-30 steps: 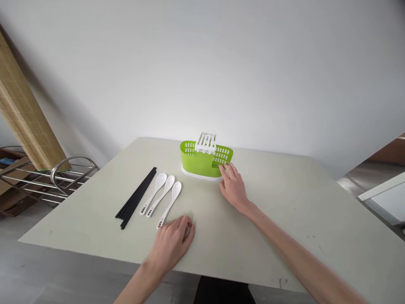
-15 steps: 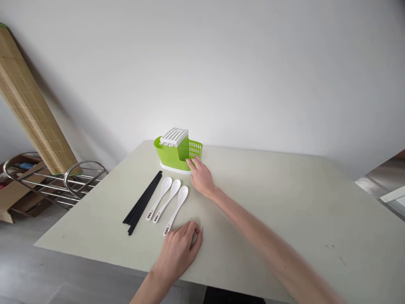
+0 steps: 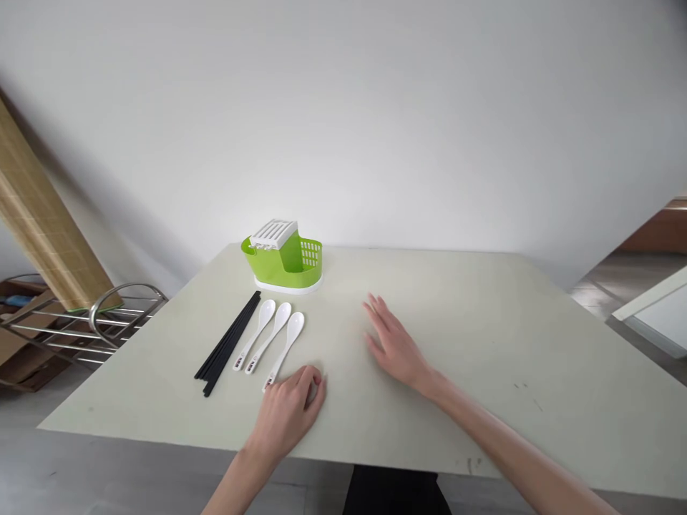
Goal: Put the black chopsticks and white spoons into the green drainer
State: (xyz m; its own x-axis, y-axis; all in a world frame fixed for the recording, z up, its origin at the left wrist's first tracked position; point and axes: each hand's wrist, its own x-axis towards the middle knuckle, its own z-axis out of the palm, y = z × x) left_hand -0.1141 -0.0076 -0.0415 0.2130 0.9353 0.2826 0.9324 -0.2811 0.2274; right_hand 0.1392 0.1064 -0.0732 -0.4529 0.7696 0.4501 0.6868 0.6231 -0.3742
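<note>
My left hand (image 3: 293,408) rests near the table's front edge, its fingers curled into a loose fist with no object visible in them. Its knuckles are right beside the handle end of the rightmost white spoon (image 3: 295,329). Two more white spoons, a middle spoon (image 3: 283,315) and a left spoon (image 3: 266,312), lie in a slanted row. Left of them is a bundle of black chopsticks (image 3: 230,343). My right hand (image 3: 396,343) is open over the middle of the table, fingers stretched and holding nothing. Behind the spoons stands a green utensil caddy (image 3: 271,266) with a white slotted top (image 3: 275,232).
The pale table (image 3: 456,286) meets a white wall (image 3: 408,129) at its back. To the left are a metal rack (image 3: 101,322), a cardboard box (image 3: 32,357) and a leaning rolled bamboo mat (image 3: 48,207). A white panel (image 3: 655,304) shows beyond the right edge.
My right hand has come away from the green caddy, back toward me and to the right. My left hand stays by the spoon handle. The whole view has shifted slightly.
</note>
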